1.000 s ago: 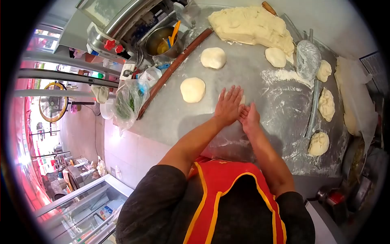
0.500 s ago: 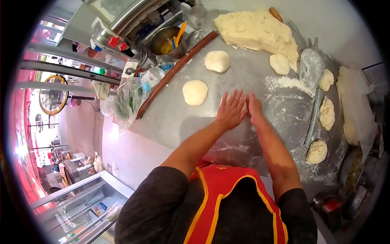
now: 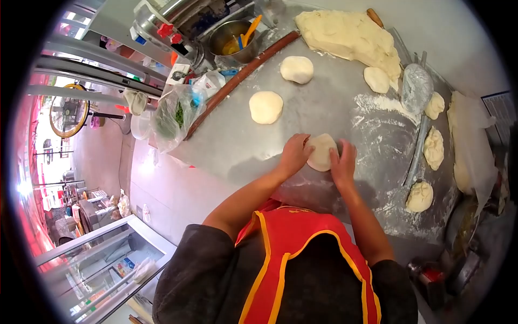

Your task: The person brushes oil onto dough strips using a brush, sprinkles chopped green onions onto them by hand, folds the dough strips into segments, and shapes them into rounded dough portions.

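A flattened round of dough (image 3: 322, 153) is between my two hands on the grey worktop. My left hand (image 3: 295, 155) has its fingers curled at the left edge of the round. On the opposite edge, my right hand (image 3: 343, 163) grips with the thumb on top and the fingers around the side. Two more dough rounds lie farther up, a nearer one (image 3: 266, 107) and a farther one (image 3: 297, 69). A small dough piece (image 3: 376, 80) rests beside the big dough mass (image 3: 353, 36) at the back.
A long wooden rolling pin (image 3: 243, 82) lies along the left edge. Behind it stand a metal bowl (image 3: 233, 53) with orange-handled tools and a plastic bag of greens (image 3: 174, 120). Loose flour (image 3: 382, 104), a clear scoop (image 3: 417, 88) and several dough lumps (image 3: 420, 197) are at the right.
My hands have parted from lying flat over the dough round and now hold its two sides. The round is uncovered and sits slightly nearer me.
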Demonstrator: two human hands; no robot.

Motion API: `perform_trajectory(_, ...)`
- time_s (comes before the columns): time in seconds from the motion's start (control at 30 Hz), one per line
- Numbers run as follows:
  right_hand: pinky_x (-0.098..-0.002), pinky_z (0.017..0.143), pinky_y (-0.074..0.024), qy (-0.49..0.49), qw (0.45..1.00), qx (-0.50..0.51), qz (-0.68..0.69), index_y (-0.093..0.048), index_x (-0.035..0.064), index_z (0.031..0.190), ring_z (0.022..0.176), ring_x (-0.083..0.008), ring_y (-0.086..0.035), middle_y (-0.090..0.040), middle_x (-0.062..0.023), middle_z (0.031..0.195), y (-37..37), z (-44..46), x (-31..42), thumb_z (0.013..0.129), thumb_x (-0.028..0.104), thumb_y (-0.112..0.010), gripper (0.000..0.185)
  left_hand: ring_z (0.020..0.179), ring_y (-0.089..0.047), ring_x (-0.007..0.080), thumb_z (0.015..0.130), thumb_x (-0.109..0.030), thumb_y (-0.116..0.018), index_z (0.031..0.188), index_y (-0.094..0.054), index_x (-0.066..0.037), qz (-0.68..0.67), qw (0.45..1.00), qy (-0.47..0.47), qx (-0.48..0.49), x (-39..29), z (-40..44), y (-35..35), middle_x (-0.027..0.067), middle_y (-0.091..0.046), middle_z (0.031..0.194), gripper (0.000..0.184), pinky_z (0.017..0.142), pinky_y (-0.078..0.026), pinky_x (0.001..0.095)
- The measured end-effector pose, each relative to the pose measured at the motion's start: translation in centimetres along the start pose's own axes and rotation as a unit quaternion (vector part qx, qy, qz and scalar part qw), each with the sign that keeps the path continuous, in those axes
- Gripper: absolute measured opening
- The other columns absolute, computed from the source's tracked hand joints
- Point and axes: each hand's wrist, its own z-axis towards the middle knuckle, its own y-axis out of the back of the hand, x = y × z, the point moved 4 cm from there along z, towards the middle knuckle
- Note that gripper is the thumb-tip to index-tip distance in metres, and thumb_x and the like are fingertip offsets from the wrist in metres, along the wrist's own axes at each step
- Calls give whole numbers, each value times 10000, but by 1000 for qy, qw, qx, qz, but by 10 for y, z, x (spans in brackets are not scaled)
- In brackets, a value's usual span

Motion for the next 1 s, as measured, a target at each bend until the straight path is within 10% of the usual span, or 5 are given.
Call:
perform_trajectory(0.33, -426, 750, -402, 129, 982, 22, -138, -532, 79, 922, 859, -318, -489, -525, -111, 901, -36, 19, 18, 819, 165, -598, 149, 986, -581, 320, 774, -130, -658, 1112, -575, -7, -23, 995, 75, 69, -6, 10, -7, 165, -607, 1076, 369, 830, -465, 383)
perform_trajectory(0.47, -451, 817, -400, 141, 980, 44, -130, -553, 82, 1061, 981, -328, -477, -511, -134, 1051, -32, 16, 25, 796, 220, -635, 310, 1180, -471, 364, 793, -179, -640, 1260, -497, -56, 217, 965, -122, -85, -5, 17, 28, 196, -504, 1281, 503, 981, -371, 451)
perform_trajectory(0.63, -543, 1000, -325, 202, 965, 91, -140, -495, 175, 1298, 1212, -374, -384, -414, -143, 1307, -13, -10, 40, 741, 322, -695, 610, 1345, -255, 409, 836, -288, -623, 1395, -406, -184, 376, 917, -82, -103, 32, 58, 65, 160, -323, 1454, 608, 1073, -183, 587)
perform_trajectory(1.0, -512, 973, -346, -79, 938, -157, -299, -561, 114, 1202, 1162, -393, -431, -473, -178, 1283, 72, 100, -129, 838, 303, -624, 416, 1383, -120, 439, 897, -591, -417, 1438, -330, -304, 432, 889, -7, -151, 49, 183, 50, 153, -253, 1496, 618, 1017, -93, 704)
